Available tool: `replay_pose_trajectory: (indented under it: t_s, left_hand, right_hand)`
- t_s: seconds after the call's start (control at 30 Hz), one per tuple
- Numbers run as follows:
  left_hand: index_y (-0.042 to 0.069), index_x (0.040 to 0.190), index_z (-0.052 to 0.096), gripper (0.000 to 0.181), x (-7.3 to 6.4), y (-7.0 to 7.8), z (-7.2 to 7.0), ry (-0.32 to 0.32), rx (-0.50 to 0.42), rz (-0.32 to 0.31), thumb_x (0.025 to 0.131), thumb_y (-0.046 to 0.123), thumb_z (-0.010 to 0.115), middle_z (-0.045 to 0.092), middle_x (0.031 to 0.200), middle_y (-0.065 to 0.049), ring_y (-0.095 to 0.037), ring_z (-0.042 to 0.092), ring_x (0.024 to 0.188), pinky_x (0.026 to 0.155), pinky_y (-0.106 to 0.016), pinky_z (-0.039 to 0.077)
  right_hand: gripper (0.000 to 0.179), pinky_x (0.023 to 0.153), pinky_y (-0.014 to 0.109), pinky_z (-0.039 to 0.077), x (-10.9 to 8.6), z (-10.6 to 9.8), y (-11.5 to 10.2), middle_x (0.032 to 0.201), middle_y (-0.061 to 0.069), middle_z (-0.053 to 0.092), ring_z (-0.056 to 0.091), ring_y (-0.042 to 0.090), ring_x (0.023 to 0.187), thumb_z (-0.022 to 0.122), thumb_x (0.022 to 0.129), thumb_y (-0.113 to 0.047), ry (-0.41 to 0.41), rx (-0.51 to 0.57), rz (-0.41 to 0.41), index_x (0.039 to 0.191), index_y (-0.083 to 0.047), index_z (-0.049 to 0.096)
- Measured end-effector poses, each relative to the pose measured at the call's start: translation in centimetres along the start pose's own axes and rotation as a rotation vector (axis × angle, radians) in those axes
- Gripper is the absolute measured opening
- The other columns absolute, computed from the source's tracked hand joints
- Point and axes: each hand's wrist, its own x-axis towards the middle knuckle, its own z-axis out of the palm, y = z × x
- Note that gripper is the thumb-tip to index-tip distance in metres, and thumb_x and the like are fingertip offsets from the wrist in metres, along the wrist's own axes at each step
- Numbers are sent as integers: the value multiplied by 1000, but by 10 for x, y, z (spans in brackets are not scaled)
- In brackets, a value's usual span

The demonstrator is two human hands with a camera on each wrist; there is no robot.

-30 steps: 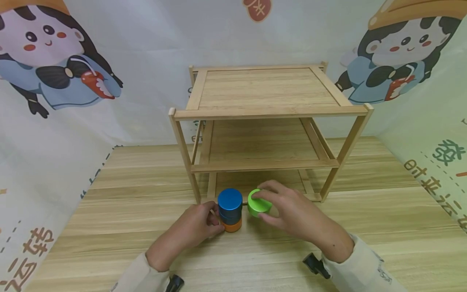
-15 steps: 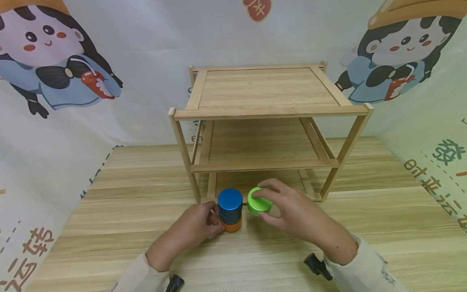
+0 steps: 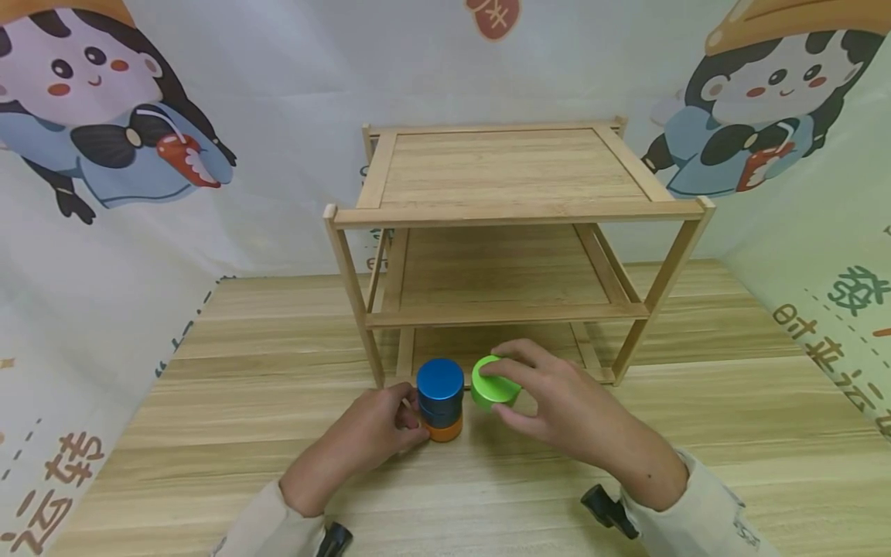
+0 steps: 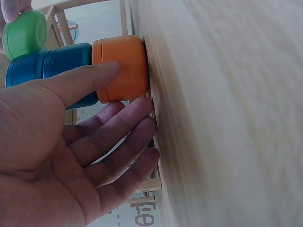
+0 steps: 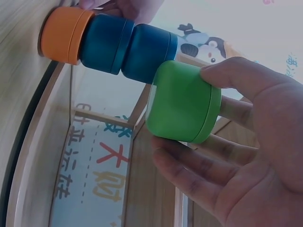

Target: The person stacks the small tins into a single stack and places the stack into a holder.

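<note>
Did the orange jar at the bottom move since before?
No, judged by the wooden rack, the orange jar hasn't shifted in the head view.

your head camera is looking forward and down at the shelf (image 3: 515, 170); your wrist cameras, close in, are sharing the jar stack (image 3: 441, 400) from opposite sides.

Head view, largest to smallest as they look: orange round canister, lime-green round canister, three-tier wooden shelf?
Three-tier wooden shelf
Lime-green round canister
Orange round canister, partly covered; true canister sizes unsure
</note>
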Motion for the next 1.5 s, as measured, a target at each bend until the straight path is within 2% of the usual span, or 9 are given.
replay_pose_trajectory:
  t_s: [0.5, 0.8, 1.07, 1.27, 1.5]
  left_hand:
    - [6, 96, 64, 25, -1, 0, 0, -2, -13, -1, 81, 10, 82, 70, 79, 0, -8, 64, 72, 64, -24, 53]
    - [5, 100, 64, 26, -1, -2, -1, -5, -9, 0, 82, 11, 82, 70, 80, -1, -9, 63, 71, 63, -25, 53]
    - [6, 97, 63, 26, -2, -1, -1, 3, -13, 26, 80, 11, 83, 70, 79, -1, -8, 63, 70, 61, -23, 52]
    - [6, 95, 63, 25, -3, 0, -2, -1, -27, 16, 81, 11, 83, 68, 78, 0, -8, 62, 69, 60, -24, 51]
    - [6, 96, 63, 26, -3, 1, -3, -4, -21, 9, 81, 12, 83, 68, 78, 0, -9, 61, 69, 61, -24, 51]
  right_hand:
    - [39, 60, 13, 50, 4, -2, -6, 127, 11, 61, 68, 13, 79, 80, 84, -13, 79, 6, -43, 120, -13, 67]
    - [40, 53, 9, 44, 13, -1, -11, 126, 12, 62, 57, 4, 62, 80, 83, -13, 110, 8, -98, 121, -12, 66]
    - [39, 54, 8, 44, 23, 0, -16, 128, 11, 61, 55, 1, 61, 79, 85, -15, 96, 29, -119, 122, -11, 66]
    - [37, 54, 7, 44, 28, 3, -18, 129, 11, 60, 55, 1, 62, 77, 86, -14, 89, 43, -135, 122, -11, 66]
    - [38, 59, 7, 49, 33, 7, -18, 131, 13, 60, 67, 8, 70, 77, 87, -13, 74, 64, -119, 123, -10, 66]
